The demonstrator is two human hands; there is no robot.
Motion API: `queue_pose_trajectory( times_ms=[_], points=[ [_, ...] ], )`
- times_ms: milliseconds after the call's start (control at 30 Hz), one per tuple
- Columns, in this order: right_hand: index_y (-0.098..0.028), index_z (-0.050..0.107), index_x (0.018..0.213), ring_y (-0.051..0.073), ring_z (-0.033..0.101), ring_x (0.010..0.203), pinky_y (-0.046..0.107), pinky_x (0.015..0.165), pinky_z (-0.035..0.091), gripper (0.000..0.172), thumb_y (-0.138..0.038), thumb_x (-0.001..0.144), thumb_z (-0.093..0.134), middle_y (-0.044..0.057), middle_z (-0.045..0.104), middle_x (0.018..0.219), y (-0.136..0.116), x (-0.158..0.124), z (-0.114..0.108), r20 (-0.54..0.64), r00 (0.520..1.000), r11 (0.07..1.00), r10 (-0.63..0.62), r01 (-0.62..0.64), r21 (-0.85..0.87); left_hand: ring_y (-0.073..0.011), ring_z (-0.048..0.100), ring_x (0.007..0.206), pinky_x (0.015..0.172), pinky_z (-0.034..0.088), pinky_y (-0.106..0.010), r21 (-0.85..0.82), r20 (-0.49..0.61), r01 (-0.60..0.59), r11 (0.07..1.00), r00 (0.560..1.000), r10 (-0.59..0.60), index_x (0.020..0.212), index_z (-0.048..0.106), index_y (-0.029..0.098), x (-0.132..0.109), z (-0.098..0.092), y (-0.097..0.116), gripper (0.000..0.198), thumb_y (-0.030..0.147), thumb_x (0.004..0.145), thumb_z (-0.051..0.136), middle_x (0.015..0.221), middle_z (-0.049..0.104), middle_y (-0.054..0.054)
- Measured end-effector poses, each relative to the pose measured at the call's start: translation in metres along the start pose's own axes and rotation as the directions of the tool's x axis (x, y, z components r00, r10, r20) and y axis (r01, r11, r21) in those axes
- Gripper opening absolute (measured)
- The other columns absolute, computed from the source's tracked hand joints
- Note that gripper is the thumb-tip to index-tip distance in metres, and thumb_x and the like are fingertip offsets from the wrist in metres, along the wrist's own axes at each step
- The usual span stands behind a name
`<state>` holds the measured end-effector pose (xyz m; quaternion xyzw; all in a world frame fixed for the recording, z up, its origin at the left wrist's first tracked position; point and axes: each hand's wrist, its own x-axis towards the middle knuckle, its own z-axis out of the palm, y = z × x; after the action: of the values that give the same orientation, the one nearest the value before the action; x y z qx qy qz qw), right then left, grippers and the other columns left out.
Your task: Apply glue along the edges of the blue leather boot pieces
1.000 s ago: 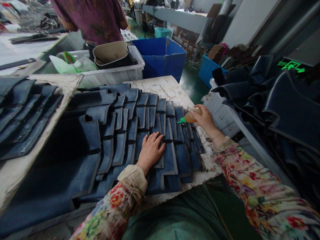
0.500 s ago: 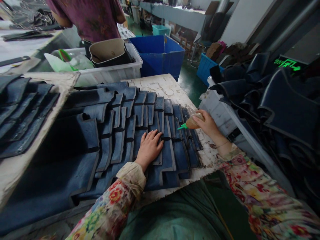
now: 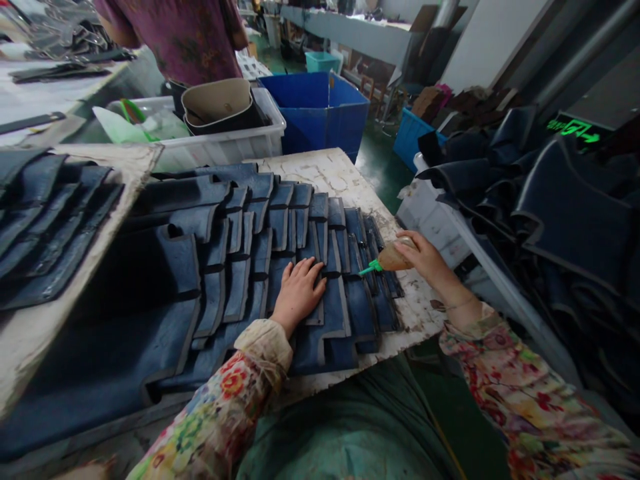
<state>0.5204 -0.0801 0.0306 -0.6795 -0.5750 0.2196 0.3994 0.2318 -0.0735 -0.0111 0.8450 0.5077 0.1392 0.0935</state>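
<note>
Overlapping dark blue panels with grey edges (image 3: 335, 303) lie fanned out in rows across a pale, stained board (image 3: 320, 160). My left hand (image 3: 299, 293) rests flat on them, fingers spread, near the middle of the fan. In my right hand (image 3: 423, 257) is a squeeze bottle (image 3: 395, 256) of amber liquid with a green nozzle (image 3: 370, 267). The bottle is tilted, its nozzle pointing left at the panel edges near the right end of the fan. Whether the tip touches them I cannot tell. Some edges there look wet and shiny.
More blue panels (image 3: 50, 220) lie on a second board at the left. A grey crate (image 3: 450, 230) heaped with dark blue pieces (image 3: 575, 213) stands close on the right. Behind the board are a white bin (image 3: 225, 148) and a blue bin (image 3: 320, 120). A person in a purple shirt (image 3: 175, 40) stands beyond.
My right hand and the bottle have moved slightly toward me and to the right, so the nozzle points at a nearer part of the edges. My left hand has stayed in place.
</note>
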Motion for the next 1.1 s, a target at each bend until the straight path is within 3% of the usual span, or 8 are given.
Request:
queue_pose_trajectory(
  times_ms=[333, 567, 800, 967, 1100],
  points=[
    [-0.021, 0.058, 0.094, 0.023, 0.059, 0.091, 0.038, 0.084, 0.046, 0.032, -0.047, 0.075, 0.055, 0.005, 0.064, 0.095, 0.002, -0.017, -0.003, 0.062, 0.998, 0.999, -0.034, 0.035, -0.020, -0.0212, 0.040, 0.130, 0.112, 0.022, -0.046, 0.005, -0.010, -0.005, 1.000, 1.000, 0.005, 0.128, 0.050, 0.025, 0.000, 0.001, 0.000, 0.042, 0.041, 0.091, 0.038, 0.138, 0.048, -0.004],
    [-0.020, 0.057, 0.098, 0.023, 0.058, 0.091, 0.038, 0.086, 0.046, 0.035, -0.047, 0.076, 0.054, 0.006, 0.062, 0.097, -0.001, -0.018, 0.001, 0.006, 1.000, 0.999, -0.031, 0.031, -0.029, -0.0213, 0.039, 0.130, 0.112, 0.022, -0.046, 0.003, -0.009, 0.001, 1.000, 1.000, -0.001, 0.128, 0.050, 0.025, 0.000, 0.001, 0.000, 0.041, 0.041, 0.091, 0.037, 0.138, 0.048, -0.004],
    [-0.022, 0.059, 0.096, 0.024, 0.060, 0.091, 0.039, 0.085, 0.046, 0.034, -0.048, 0.076, 0.055, 0.004, 0.065, 0.093, -0.001, -0.036, -0.011, 0.162, 0.986, 1.000, 0.028, -0.027, -0.007, -0.0214, 0.039, 0.130, 0.112, 0.021, -0.046, -0.001, -0.007, 0.002, 1.000, 1.000, -0.002, 0.128, 0.050, 0.025, 0.000, 0.001, 0.000, 0.042, 0.040, 0.091, 0.037, 0.138, 0.047, -0.004],
    [-0.023, 0.059, 0.099, 0.024, 0.059, 0.095, 0.039, 0.089, 0.046, 0.034, -0.048, 0.077, 0.055, 0.004, 0.064, 0.100, -0.005, -0.047, -0.015, 0.132, 0.991, 1.000, -0.007, 0.007, -0.003, -0.0217, 0.039, 0.130, 0.112, 0.021, -0.046, -0.003, 0.001, 0.004, 1.000, 1.000, -0.004, 0.128, 0.050, 0.025, 0.000, 0.001, 0.000, 0.042, 0.040, 0.091, 0.038, 0.138, 0.047, -0.005],
    [-0.024, 0.059, 0.102, 0.025, 0.058, 0.100, 0.039, 0.093, 0.044, 0.033, -0.047, 0.078, 0.055, 0.004, 0.063, 0.104, -0.001, -0.061, -0.018, 0.200, 0.979, 0.999, -0.025, 0.029, -0.016, -0.0217, 0.039, 0.130, 0.112, 0.021, -0.045, 0.000, 0.005, 0.004, 1.000, 1.000, -0.004, 0.128, 0.050, 0.025, 0.000, 0.000, 0.001, 0.042, 0.041, 0.091, 0.037, 0.138, 0.047, -0.005]
  ],
)
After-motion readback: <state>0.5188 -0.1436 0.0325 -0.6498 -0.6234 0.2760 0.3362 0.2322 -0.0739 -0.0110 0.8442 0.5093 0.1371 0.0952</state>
